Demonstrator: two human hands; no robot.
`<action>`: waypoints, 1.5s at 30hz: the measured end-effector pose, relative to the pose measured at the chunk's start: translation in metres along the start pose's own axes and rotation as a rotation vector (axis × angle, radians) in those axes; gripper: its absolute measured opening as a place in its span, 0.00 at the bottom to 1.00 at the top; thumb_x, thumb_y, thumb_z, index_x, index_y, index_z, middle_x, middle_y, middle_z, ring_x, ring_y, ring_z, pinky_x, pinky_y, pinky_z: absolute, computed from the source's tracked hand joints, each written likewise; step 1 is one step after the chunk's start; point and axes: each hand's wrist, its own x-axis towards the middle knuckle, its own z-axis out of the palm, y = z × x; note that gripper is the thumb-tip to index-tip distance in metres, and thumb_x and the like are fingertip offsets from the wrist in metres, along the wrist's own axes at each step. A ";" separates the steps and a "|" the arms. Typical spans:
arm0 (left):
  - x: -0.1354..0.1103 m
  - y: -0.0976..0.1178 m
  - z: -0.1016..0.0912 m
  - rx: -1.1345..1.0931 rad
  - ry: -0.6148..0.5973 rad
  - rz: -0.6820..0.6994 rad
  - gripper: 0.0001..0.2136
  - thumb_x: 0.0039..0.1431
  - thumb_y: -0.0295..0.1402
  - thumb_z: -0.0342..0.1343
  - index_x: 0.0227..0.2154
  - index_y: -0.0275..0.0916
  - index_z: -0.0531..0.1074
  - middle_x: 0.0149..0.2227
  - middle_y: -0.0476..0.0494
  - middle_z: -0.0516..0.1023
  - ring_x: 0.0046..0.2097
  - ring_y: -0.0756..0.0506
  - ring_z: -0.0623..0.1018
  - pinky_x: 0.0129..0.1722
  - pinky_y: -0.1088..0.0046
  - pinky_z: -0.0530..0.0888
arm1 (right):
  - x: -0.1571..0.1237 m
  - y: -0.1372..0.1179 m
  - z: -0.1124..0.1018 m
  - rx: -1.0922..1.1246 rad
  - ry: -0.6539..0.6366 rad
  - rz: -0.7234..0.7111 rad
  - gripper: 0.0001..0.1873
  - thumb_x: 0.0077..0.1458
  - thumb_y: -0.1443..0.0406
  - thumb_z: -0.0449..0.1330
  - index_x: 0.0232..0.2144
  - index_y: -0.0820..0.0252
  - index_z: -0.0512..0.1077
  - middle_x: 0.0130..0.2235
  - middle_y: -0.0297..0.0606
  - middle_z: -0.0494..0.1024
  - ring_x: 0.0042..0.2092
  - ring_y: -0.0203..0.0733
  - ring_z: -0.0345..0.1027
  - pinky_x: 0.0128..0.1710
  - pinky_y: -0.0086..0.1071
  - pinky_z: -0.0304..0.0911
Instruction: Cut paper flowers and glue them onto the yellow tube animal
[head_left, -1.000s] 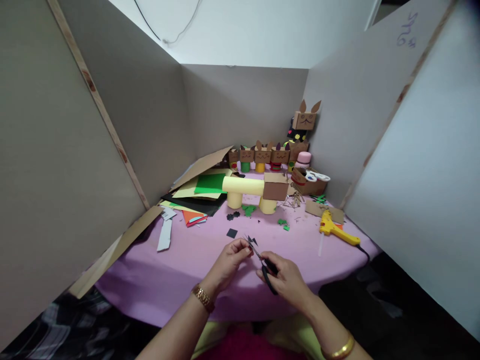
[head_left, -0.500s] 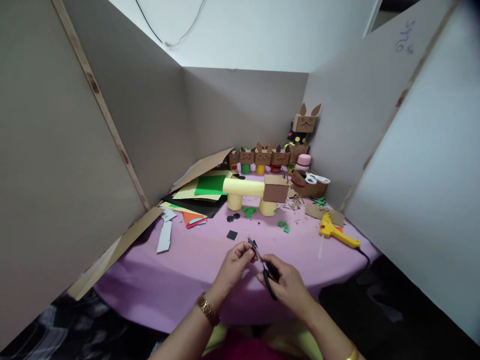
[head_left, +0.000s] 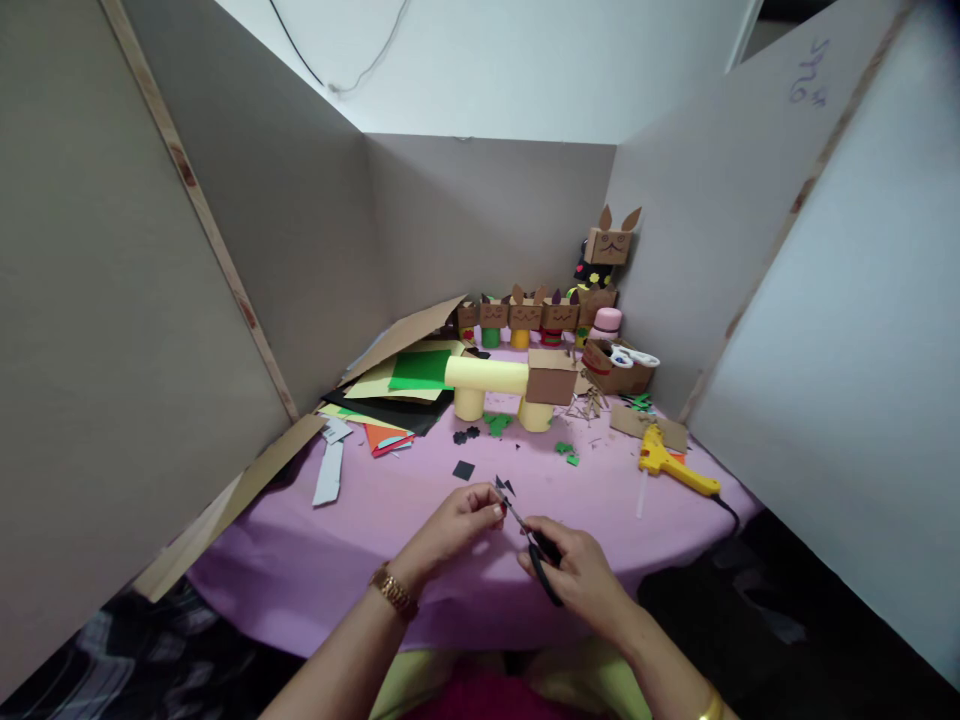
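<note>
My right hand (head_left: 576,570) is closed around the black handles of a pair of scissors (head_left: 541,572), whose blades point up and left. Pinched in my left hand (head_left: 469,515) is a small piece of black paper (head_left: 501,484) at the blade tips, partly hidden by the fingers. Just beyond the hands lie dark paper scraps and a black paper square (head_left: 463,470). Farther back stands a yellow paper-tube body (head_left: 487,375) on tube legs, with a brown cardboard box head (head_left: 553,378) at its right end.
Green paper cutouts (head_left: 497,425) and black flower shapes (head_left: 466,436) lie near the tube legs. A yellow glue gun (head_left: 675,465) rests at right, its cord over the edge. Coloured sheets (head_left: 420,371) are stacked at left. Cardboard animal figures (head_left: 526,318) line the back. White scissors (head_left: 634,357) lie on a box.
My left hand and wrist have shifted slightly left and turned. The scissors have moved a little down and right, and dark scraps now show beyond the blade tips.
</note>
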 end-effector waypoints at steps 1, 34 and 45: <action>0.000 0.002 -0.001 -0.006 -0.002 -0.003 0.10 0.44 0.36 0.64 0.21 0.35 0.71 0.20 0.52 0.68 0.24 0.53 0.63 0.25 0.77 0.58 | 0.000 0.000 0.001 0.020 -0.001 0.004 0.14 0.51 0.61 0.58 0.40 0.60 0.72 0.31 0.35 0.75 0.30 0.39 0.66 0.33 0.29 0.60; 0.001 -0.008 0.020 -0.220 0.180 0.009 0.11 0.43 0.36 0.65 0.24 0.34 0.72 0.23 0.49 0.73 0.26 0.53 0.68 0.30 0.78 0.64 | 0.002 0.000 0.010 0.122 0.068 0.041 0.12 0.50 0.63 0.56 0.38 0.59 0.70 0.23 0.29 0.67 0.25 0.35 0.58 0.27 0.26 0.56; -0.001 -0.024 0.048 -0.424 0.315 -0.019 0.15 0.41 0.42 0.64 0.22 0.36 0.67 0.21 0.52 0.66 0.24 0.54 0.66 0.26 0.78 0.64 | 0.002 -0.004 0.010 0.076 0.087 0.006 0.12 0.49 0.65 0.56 0.38 0.59 0.71 0.26 0.31 0.73 0.25 0.35 0.62 0.29 0.26 0.59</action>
